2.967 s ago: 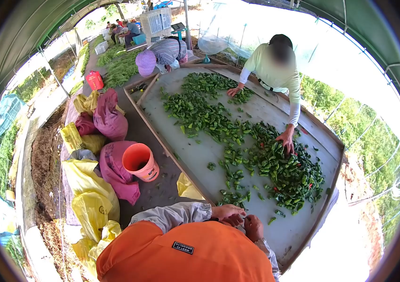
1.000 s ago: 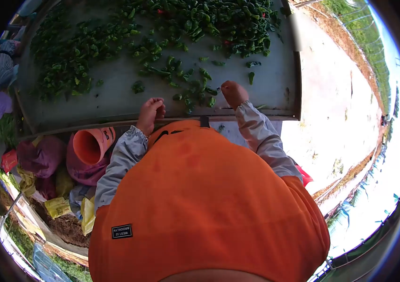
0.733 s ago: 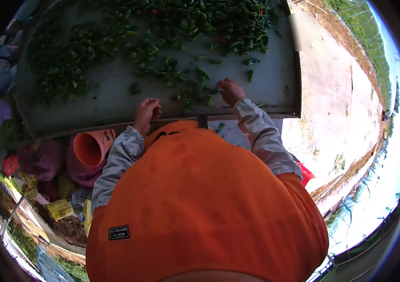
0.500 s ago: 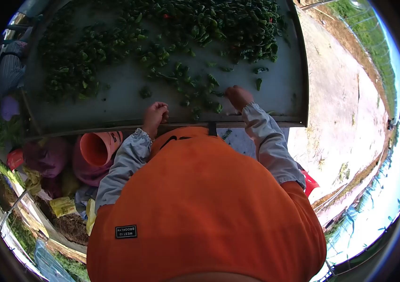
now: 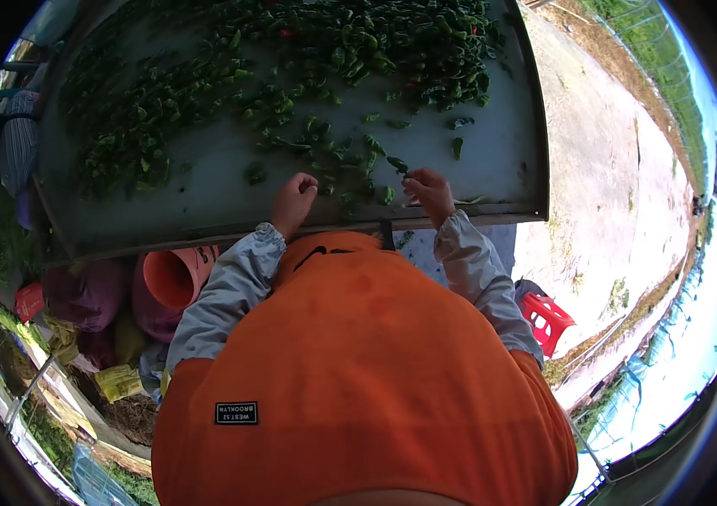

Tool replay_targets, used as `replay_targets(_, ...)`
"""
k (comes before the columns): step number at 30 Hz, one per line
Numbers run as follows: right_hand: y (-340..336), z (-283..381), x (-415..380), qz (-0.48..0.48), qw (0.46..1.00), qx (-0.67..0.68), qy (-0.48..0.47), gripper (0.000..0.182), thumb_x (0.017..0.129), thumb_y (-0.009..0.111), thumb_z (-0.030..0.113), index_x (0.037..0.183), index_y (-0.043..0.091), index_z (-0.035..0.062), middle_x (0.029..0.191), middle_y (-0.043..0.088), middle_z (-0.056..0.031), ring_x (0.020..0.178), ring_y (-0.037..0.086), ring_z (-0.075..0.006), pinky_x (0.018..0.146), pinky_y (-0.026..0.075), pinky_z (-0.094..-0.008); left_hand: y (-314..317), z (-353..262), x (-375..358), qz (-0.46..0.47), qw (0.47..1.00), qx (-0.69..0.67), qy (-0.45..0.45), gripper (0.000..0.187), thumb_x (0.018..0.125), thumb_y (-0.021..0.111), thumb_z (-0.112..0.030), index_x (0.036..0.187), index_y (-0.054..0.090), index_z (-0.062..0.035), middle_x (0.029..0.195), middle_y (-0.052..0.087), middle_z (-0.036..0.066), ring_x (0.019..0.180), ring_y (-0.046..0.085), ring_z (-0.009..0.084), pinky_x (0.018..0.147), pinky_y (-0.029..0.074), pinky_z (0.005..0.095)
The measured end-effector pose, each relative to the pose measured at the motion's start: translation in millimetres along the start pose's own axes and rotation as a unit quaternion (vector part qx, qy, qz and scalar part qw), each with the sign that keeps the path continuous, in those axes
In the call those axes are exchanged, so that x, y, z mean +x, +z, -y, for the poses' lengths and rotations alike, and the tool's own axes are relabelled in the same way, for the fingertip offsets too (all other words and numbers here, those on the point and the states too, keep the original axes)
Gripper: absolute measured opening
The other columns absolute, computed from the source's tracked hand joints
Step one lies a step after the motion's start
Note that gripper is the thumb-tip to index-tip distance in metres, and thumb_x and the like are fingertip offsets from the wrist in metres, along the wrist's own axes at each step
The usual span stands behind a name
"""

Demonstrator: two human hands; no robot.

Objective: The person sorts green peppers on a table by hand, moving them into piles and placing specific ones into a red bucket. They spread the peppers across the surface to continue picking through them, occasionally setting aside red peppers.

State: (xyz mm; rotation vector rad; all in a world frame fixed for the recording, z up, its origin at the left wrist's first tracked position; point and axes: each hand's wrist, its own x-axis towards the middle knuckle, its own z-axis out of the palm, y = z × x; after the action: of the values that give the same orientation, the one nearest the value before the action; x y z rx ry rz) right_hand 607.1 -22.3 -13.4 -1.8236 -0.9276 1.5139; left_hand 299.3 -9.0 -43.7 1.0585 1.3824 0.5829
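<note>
Dark green, wrinkled peppers (image 5: pixel 350 42) lie in a wide heap over the far part of the grey sorting table (image 5: pixel 215 198). A few red ones show among them, and looser pieces are scattered nearer to me. My right hand (image 5: pixel 432 194) is closed, its fingertips pinching one green pepper (image 5: pixel 397 165) just above the tabletop. Over the table's near edge, my left hand (image 5: pixel 293 202) is closed with the fingers curled in; whether anything is inside cannot be seen. A single pepper (image 5: pixel 255 173) lies on the table a little beyond the left hand.
Below the table edge on the left stands an orange bucket (image 5: pixel 171 278) tipped toward me, beside full purple sacks (image 5: pixel 84 295). A red plastic crate or stool (image 5: pixel 547 323) is on the right. Pale ground cover (image 5: pixel 603 185) stretches beyond the table's right rim (image 5: pixel 542 126).
My right hand has drawn back toward me and now shows a pepper in its fingertips. My left hand has shifted slightly right. The view has moved a little, revealing more of the red item.
</note>
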Motion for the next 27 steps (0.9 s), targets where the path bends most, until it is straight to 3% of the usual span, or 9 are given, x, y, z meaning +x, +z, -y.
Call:
replay_targets(2,9.6,-0.7,-3.5,0.018,1.0,0.007,-0.004,0.026,0.082,0.067,0.019,0.099,0.063,-0.0007,0.079,0.065,-0.0052,0.066,0.06,-0.0121,0.057,0.048,-0.0252,15.0,-13.8,-6.9,-0.02,0.962,0.211,0.174,0.021,0.082,0.061,-0.011,0.103,0.058,-0.0066,0.084,0.059,0.006,0.074,0.058,0.0185,0.063,0.048,0.0305)
replay_targets(5,27.5,-0.4,-6.2,0.015,1.0,-0.002,-0.008,0.03,0.083,0.066,0.019,0.105,0.061,-0.0005,0.079,0.065,-0.0072,0.068,0.061,-0.0138,0.058,0.049,-0.0277,24.2,-38.3,-9.3,0.083,0.86,0.353,0.359,0.034,0.08,0.062,-0.014,0.113,0.058,-0.0077,0.101,0.058,0.011,0.091,0.056,0.0234,0.08,0.046,0.035)
replay_targets(8,35.0,-6.9,-9.0,-0.047,0.994,-0.087,-0.042,0.034,0.083,0.063,0.017,0.111,0.059,-0.0006,0.082,0.066,-0.0106,0.071,0.064,-0.0183,0.063,0.05,-0.0313,35.4,-38.4,-5.2,0.167,0.779,0.473,0.375,0.04,0.082,0.06,-0.021,0.121,0.056,-0.0118,0.116,0.053,0.009,0.103,0.051,0.0237,0.086,0.043,0.0352)
replay_targets(11,22.9,-14.5,-23.6,-0.08,0.959,-0.254,-0.097,0.036,0.083,0.061,0.014,0.116,0.056,0.0006,0.083,0.066,-0.0098,0.077,0.064,-0.0179,0.066,0.052,-0.0318,38.7,-38.5,-4.7,0.172,0.73,0.523,0.406,0.038,0.09,0.048,-0.022,0.128,0.053,-0.0195,0.123,0.049,0.007,0.109,0.049,0.0237,0.088,0.043,0.0392)
replay_targets(14,10.2,-28.4,-31.8,-0.086,0.959,-0.261,-0.065,0.037,0.08,0.059,0.013,0.115,0.057,-0.0006,0.085,0.067,-0.014,0.078,0.065,-0.0217,0.069,0.051,-0.0336,49.7,-21.0,6.6,0.126,0.652,0.543,0.514,0.044,0.09,0.05,-0.025,0.134,0.047,-0.024,0.134,0.042,0.007,0.122,0.041,0.026,0.102,0.034,0.0456)
replay_targets(17,6.0,-42.7,-31.6,-0.073,0.972,-0.223,-0.026,0.032,0.081,0.057,0.013,0.11,0.061,-0.0009,0.087,0.067,-0.0153,0.08,0.066,-0.024,0.073,0.051,-0.0341,55.5,-28.3,15.7,0.131,0.622,0.535,0.556,0.045,0.092,0.048,-0.032,0.136,0.044,-0.0249,0.142,0.038,0.006,0.136,0.027,0.0259,0.112,0.019,0.0526)
replay_targets(20,9.3,-46.5,-32.1,-0.077,0.961,-0.257,-0.065,0.027,0.081,0.057,0.012,0.104,0.063,-0.0011,0.087,0.067,-0.0139,0.081,0.066,-0.0219,0.074,0.051,-0.0326,55.8,-24.8,36.9,0.191,0.673,0.47,0.539,0.044,0.09,0.049,-0.034,0.131,0.048,-0.0202,0.138,0.041,0.005,0.136,0.028,0.0263,0.111,0.019,0.0559)
replay_targets(23,10.3,-51.5,-34.5,-0.078,0.962,-0.253,-0.07,0.026,0.081,0.057,0.012,0.103,0.063,0.0006,0.089,0.068,-0.0166,0.084,0.067,-0.0269,0.077,0.051,-0.0343,44.7,-35.6,46.9,0.161,0.664,0.562,0.466,0.043,0.092,0.046,-0.036,0.132,0.047,-0.0197,0.141,0.039,0.005,0.138,0.024,0.0257,0.112,0.016,0.0571)
replay_targets(27,6.8,-57.4,-34.2,-0.067,0.968,-0.232,-0.065,0.024,0.081,0.057,0.014,0.101,0.065,0.002,0.089,0.068,-0.0162,0.083,0.067,-0.0274,0.077,0.052,-0.0344,-4.6,-45.7,58.6,0.12,0.694,0.627,0.332,0.046,0.096,0.04,-0.038,0.138,0.041,-0.0221,0.15,0.03,0.002,0.142,0.018,0.0254,0.113,0.012,0.056)
